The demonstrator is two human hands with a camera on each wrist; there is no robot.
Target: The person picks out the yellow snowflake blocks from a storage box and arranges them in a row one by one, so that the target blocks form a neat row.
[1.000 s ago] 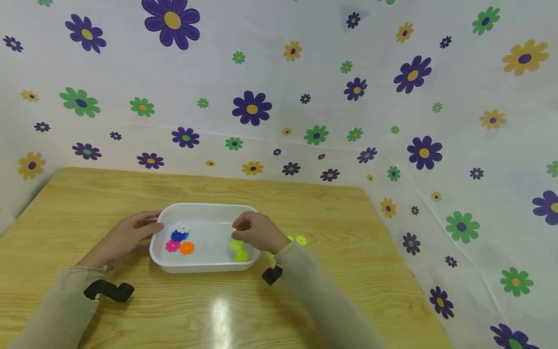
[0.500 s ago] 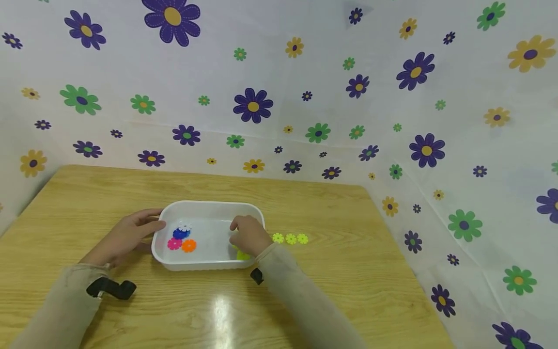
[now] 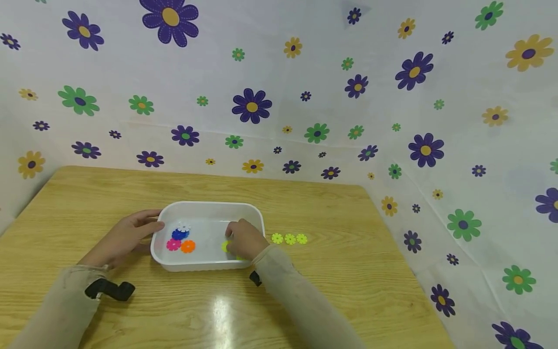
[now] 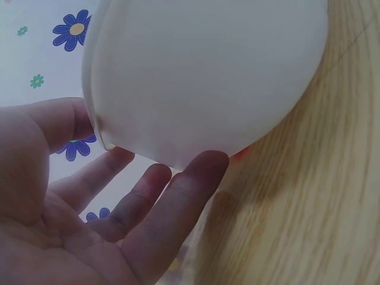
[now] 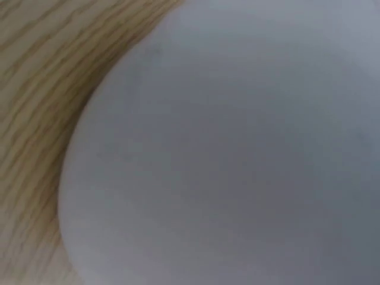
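"Which step is this?"
"Picking out a yellow flower piece point(image 3: 224, 246), I'd judge. The right hand point(image 3: 246, 240), fingers bent, is at it inside the white tray point(image 3: 207, 237), right end; whether it's pinched, I can't tell. The left hand point(image 3: 124, 237) grips the tray's left end."
"Next?"
"Likely calls for a firm pinch, then clearing the rim. Three yellow flowers point(image 3: 289, 239) line up just right."
"Surroundings?"
"Wood-grain bench point(image 3: 335, 271), flower-print sheeting point(image 3: 331, 39) beyond."

Right wrist view | Blurred white container point(image 5: 208, 154) is filling most of the field | Wood-grained surface point(image 5: 29, 107) is showing at left, appearing darker beside the container's curved edge
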